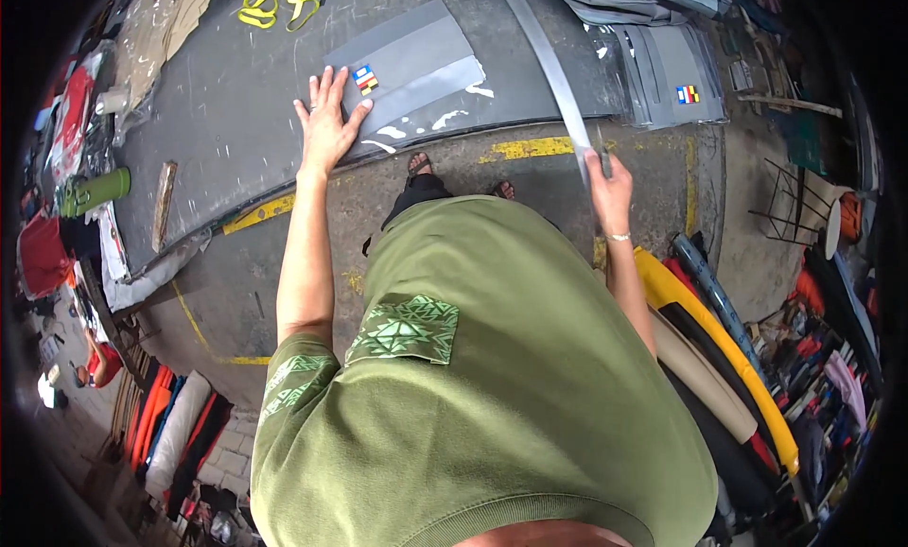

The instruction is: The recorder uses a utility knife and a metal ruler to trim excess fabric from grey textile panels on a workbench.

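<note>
My left hand (331,121) lies flat with its fingers spread, at the left end of a folded grey sheet (421,51) on the dark worktable. A small patch of coloured blocks (365,79) shows on the sheet beside my fingers. My right hand (610,183) is closed around the near end of a long, flat, silver-grey metal ruler (544,51), which slants away over the table's edge. A slim, dark, pointed object (606,159) also sticks up from the right fingers; its kind is hard to make out.
The dark worktable (227,103) carries yellow strapping (270,3) and a wooden stick (164,207). At its right end lie clear-wrapped grey sheets (662,69). A green bottle (95,192) sits at far left. Fabric rolls (719,348) lean at right; a wire-legged stool (813,211) stands beyond.
</note>
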`<state>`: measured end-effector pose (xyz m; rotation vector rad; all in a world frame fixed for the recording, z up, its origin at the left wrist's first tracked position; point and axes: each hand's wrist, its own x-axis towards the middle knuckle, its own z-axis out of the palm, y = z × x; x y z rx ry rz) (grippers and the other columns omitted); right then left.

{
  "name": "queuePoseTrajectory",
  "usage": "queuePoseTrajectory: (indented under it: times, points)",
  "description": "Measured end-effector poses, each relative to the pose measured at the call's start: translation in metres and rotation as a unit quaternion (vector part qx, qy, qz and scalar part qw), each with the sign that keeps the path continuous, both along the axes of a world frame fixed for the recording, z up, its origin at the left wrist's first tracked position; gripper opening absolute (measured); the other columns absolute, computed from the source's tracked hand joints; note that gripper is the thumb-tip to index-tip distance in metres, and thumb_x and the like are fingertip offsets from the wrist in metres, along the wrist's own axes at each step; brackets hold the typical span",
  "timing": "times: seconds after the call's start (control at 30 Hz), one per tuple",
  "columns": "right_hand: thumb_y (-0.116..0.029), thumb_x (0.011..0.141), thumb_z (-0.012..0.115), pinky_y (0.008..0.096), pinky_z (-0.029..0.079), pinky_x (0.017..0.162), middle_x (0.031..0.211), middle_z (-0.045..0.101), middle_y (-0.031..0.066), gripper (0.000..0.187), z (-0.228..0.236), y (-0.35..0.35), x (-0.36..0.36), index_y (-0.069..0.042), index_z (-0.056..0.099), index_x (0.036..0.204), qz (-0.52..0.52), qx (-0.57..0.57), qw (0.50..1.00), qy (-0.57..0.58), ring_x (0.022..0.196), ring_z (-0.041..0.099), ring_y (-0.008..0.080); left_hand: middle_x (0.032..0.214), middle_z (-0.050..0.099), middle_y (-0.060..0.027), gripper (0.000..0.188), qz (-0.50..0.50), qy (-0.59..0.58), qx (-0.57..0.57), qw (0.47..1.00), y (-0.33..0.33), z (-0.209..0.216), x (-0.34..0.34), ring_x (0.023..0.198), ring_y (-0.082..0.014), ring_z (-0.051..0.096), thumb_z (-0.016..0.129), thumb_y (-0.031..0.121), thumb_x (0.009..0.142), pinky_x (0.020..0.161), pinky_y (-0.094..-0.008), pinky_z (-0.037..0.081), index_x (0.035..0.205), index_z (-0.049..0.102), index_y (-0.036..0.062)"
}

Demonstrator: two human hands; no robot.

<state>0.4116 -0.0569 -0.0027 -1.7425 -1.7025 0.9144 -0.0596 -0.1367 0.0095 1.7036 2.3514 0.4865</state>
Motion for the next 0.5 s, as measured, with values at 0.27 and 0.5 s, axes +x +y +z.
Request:
queuePoseTrajectory:
  times: [0.27, 0.5]
  points:
    - [-0.03, 0.099, 0.072, 0.0273, 0.038, 0.058, 0.066, 0.042, -0.0045, 0.04, 0.017, -0.078, -0.036, -0.004, 0.054, 0.074, -0.089, -0.032, 0.995, 0.04, 0.067, 0.038, 0.0058, 0.17, 0.028, -0.0046, 0.089, -0.073, 0.065, -0.025, 0.995, 0.01, -0.002, -0.026, 0.158, -0.0382, 0.015, 0.058, 0.076, 0.087, 0.119, -0.0752, 0.007, 0.159, 0.041, 0.0255]
    - [-0.036, 0.098, 0.072, 0.0298, 0.039, 0.057, 0.063, 0.044, -0.0031, 0.043, -0.004, -0.112, -0.087, -0.002, 0.058, 0.076, -0.088, -0.118, 0.989, 0.033, 0.064, 0.039, 0.0078, 0.17, 0.026, -0.0085, 0.106, -0.098, 0.068, -0.029, 0.992, 0.012, -0.004, -0.025, 0.157, -0.0424, 0.012, 0.056, 0.085, 0.081, 0.115, -0.0792, 0.007, 0.161, 0.035, 0.0197]
